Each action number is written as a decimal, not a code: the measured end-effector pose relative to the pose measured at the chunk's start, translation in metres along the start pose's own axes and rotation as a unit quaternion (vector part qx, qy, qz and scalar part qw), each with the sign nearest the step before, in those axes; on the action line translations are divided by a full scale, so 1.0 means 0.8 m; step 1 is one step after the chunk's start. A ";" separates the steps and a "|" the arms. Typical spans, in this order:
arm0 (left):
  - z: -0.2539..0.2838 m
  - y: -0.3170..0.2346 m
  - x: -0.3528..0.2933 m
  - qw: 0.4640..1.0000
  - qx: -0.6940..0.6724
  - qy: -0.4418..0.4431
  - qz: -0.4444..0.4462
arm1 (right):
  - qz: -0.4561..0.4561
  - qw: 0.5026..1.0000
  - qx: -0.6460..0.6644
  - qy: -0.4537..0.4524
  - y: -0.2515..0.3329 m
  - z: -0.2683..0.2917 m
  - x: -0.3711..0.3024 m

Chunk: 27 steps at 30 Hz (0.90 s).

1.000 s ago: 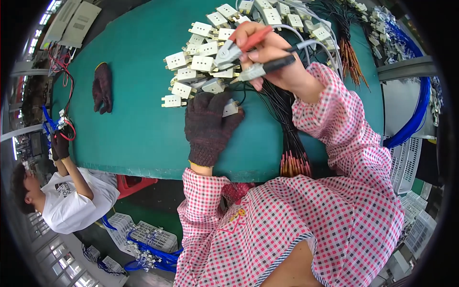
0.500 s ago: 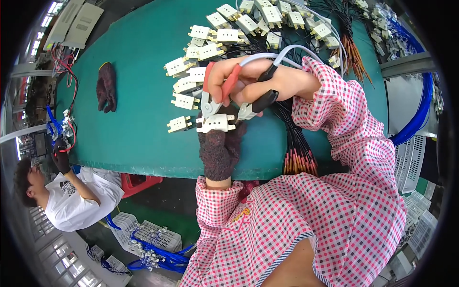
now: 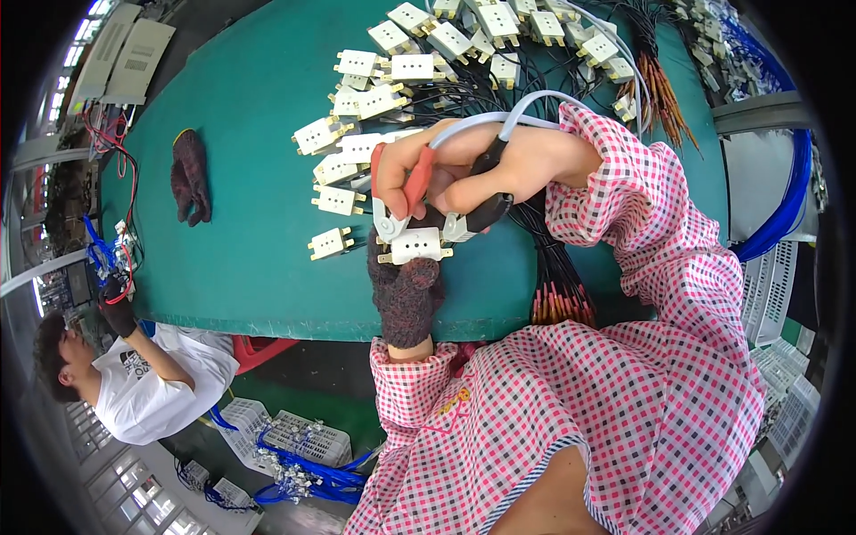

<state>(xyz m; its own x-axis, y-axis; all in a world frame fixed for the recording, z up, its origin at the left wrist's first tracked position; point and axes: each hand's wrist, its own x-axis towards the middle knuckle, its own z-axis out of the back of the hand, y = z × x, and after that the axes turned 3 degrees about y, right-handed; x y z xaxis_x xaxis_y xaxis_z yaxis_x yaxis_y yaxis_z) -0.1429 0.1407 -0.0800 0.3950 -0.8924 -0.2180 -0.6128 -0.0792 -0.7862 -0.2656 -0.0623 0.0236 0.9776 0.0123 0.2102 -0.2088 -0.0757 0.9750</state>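
My left hand (image 3: 406,303), in a dark knitted glove, grips a white socket block (image 3: 415,243) with metal tabs at both ends, near the table's front edge. Bare, my right hand (image 3: 517,169) is closed round two cable clips above it. The red-handled clip (image 3: 417,181) has its jaw at the block's upper left end. At the upper right end is the light jaw of the black-handled clip (image 3: 489,212); I cannot tell whether it touches the tab. Grey cables (image 3: 526,100) run from both clips over my right wrist. Similar blocks (image 3: 337,200) on black wires fan out beyond my hands.
The green table (image 3: 259,232) holds a loose dark glove (image 3: 190,176) at left. Black wires with reddish ends (image 3: 563,303) hang at the front edge, and a brown-tipped bundle (image 3: 664,102) lies far right. A co-worker (image 3: 160,379) sits at left, near crates (image 3: 308,439).
The black clip has come in closer to the block's right end. The red clip stays at the left end. The whole view has shifted slightly.
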 end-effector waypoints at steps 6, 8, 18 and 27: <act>-0.011 -0.004 0.000 0.999 0.014 -0.035 0.022 | 0.003 1.000 -0.026 0.005 -0.010 0.003 0.000; -0.010 -0.005 -0.001 0.998 0.040 -0.032 0.023 | 0.035 0.998 -0.042 0.012 -0.016 0.003 0.003; -0.012 -0.006 0.005 0.994 0.111 -0.003 0.011 | -0.008 1.000 -0.029 0.003 -0.006 0.001 0.008; -0.054 -0.030 0.004 0.994 0.102 -0.025 -0.014 | 0.051 0.996 -0.042 -0.052 -0.007 -0.016 0.004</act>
<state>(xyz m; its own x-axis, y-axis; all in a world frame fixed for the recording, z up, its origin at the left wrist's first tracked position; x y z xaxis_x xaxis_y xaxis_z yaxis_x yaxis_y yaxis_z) -0.1564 0.1204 -0.0373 0.4460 -0.8680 -0.2182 -0.4518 -0.0079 -0.8921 -0.2618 -0.0489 0.0198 0.9477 -0.0955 0.3045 -0.3048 0.0117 0.9523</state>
